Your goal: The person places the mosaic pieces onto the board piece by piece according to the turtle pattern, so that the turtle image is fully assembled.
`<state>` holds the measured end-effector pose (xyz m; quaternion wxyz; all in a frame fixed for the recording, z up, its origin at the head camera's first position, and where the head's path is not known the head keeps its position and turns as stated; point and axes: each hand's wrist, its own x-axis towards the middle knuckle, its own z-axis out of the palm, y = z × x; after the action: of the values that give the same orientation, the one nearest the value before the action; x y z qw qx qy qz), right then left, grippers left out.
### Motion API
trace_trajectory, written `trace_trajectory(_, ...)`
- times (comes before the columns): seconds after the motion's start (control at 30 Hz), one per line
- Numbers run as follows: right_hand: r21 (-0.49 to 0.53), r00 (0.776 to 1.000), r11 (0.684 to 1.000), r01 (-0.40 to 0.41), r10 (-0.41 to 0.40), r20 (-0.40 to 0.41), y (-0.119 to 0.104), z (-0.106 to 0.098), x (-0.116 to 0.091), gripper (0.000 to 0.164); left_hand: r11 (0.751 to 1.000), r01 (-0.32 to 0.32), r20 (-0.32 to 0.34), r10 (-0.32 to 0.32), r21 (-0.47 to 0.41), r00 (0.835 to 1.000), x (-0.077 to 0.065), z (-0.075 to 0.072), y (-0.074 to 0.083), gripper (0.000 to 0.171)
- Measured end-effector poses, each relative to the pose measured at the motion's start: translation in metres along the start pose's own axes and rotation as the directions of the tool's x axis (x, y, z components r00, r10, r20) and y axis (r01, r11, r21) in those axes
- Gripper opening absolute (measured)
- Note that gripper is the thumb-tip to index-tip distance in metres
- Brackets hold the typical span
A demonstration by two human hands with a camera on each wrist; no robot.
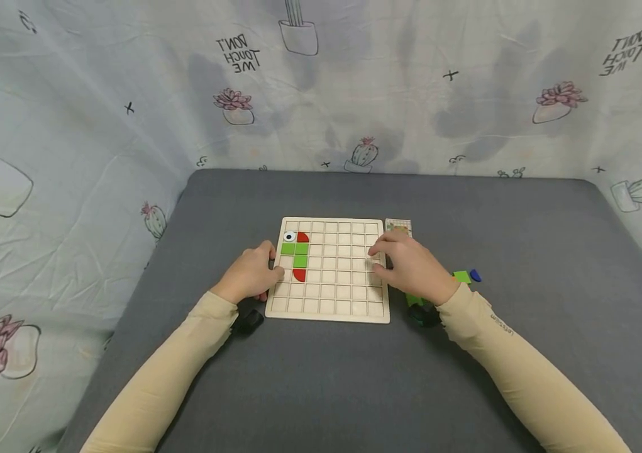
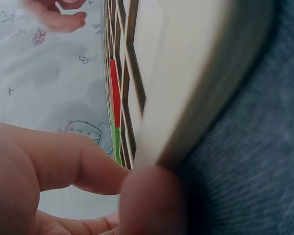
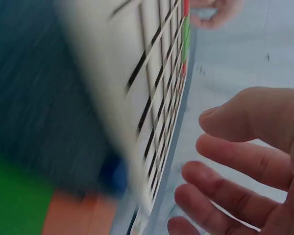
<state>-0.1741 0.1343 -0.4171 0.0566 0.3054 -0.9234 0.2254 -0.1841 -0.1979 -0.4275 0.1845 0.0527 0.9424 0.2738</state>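
Observation:
A wooden grid board [image 1: 343,302] lies flat on the table. In its upper left cells sit a white disc with a black dot [image 1: 289,237], a red quarter-round tile [image 1: 302,237], several green square tiles [image 1: 300,247] and a second red rounded tile [image 1: 299,275]. My left hand [image 1: 249,270] holds the board's left edge, with thumb and forefinger close together there in the left wrist view. Over the right edge hovers my right hand [image 1: 408,261], fingers spread and slightly bent. Nothing lies between its thumb and fingers [image 3: 235,200] in the right wrist view.
Behind the right hand is a small printed card [image 1: 398,224]. Loose pieces lie right of the board: a green square [image 1: 461,277], a blue rounded piece [image 1: 476,275] and green ones [image 1: 413,301] by the wrist. A red piece [image 1: 261,296] shows beside the left wrist. Patterned cloth [image 1: 321,94] surrounds the grey table.

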Motion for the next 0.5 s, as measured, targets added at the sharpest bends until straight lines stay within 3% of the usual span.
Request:
trace_trajectory(0.23,-0.031,0.992,0.992,-0.124,0.124,-0.004,0.029,-0.017,-0.017,0.021,1.000,0.007,-0.005,-0.007,0.006,1.000,0.001,0.001,0.002,0.036)
trace_trajectory(0.5,-0.073,0.972,0.969,-0.235,0.236,0.002,0.044,-0.024,-0.027,0.026,1.000,0.017,-0.022,-0.017,0.005,1.000,0.000,0.004,0.001,0.031)
